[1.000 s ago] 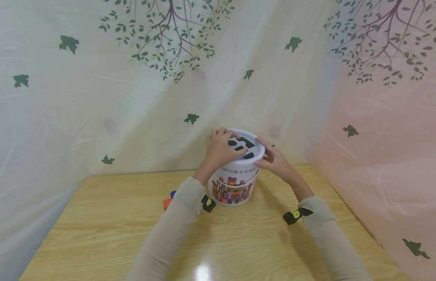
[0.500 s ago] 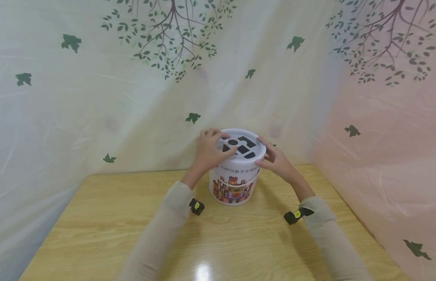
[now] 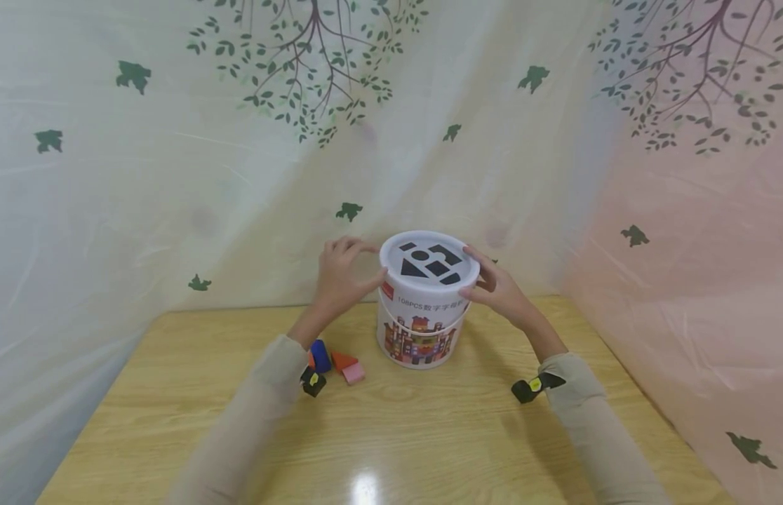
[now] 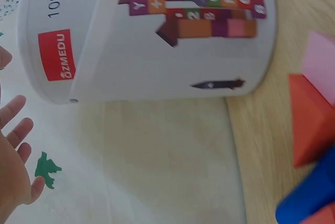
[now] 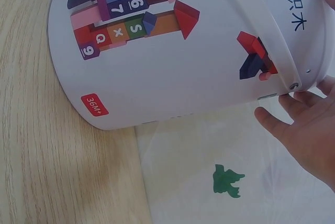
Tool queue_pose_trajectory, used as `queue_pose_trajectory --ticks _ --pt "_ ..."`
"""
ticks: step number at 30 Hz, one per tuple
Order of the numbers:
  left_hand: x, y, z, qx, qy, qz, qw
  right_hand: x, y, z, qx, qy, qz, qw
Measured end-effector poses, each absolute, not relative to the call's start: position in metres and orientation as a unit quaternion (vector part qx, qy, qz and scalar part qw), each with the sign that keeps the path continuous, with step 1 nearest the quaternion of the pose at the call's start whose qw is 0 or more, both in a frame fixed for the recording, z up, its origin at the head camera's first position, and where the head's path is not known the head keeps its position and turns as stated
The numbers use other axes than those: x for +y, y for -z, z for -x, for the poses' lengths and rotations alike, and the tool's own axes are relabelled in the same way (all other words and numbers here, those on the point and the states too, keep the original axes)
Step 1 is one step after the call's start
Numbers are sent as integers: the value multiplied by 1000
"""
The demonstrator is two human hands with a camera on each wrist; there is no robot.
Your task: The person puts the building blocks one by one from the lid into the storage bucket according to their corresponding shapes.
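A white lidded bucket (image 3: 423,330) stands upright on the table, with printed block pictures on its side. Its lid (image 3: 391,250) has several dark shaped openings. My right hand (image 3: 502,294) holds the lid's right rim, thumb toward the front and fingers curving round behind; some fingers (image 5: 293,106) lie along the bucket's side in the right wrist view. My left hand (image 3: 341,273) is at the lid's left, fingers spread and holding nothing. Its thumb and index tips are close to the rim; whether they touch cannot be told.
Left of the bucket lie a blue block (image 3: 320,356), a red-orange triangular block (image 3: 344,360) and a pink block (image 3: 353,373); another red-orange block (image 4: 323,216) shows beside the blue one. A printed cloth (image 3: 259,182) hangs behind the wooden table (image 3: 417,435).
My left hand has moved left off the lid top, uncovering its openings. The blocks behind the left forearm have come into view. My right hand stays at the rim.
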State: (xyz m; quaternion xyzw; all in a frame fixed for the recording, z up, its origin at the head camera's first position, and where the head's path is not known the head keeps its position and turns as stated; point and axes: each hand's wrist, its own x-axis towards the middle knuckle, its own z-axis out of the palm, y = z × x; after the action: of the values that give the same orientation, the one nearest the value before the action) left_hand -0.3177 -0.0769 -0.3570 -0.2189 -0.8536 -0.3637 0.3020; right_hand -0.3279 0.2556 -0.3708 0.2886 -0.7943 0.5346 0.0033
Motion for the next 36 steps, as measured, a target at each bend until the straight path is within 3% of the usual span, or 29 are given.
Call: queue_pose_trajectory --ticks 9,28,36 --pt "-101 383 308 -857 333 253 300 257 371 329 -797 -535 -281 1" --pt "-139 444 268 -912 222 330 106 257 373 330 -792 -539 -287 1" --pt "-138 459 262 -914 160 361 93 256 371 329 -791 -541 -285 -3"
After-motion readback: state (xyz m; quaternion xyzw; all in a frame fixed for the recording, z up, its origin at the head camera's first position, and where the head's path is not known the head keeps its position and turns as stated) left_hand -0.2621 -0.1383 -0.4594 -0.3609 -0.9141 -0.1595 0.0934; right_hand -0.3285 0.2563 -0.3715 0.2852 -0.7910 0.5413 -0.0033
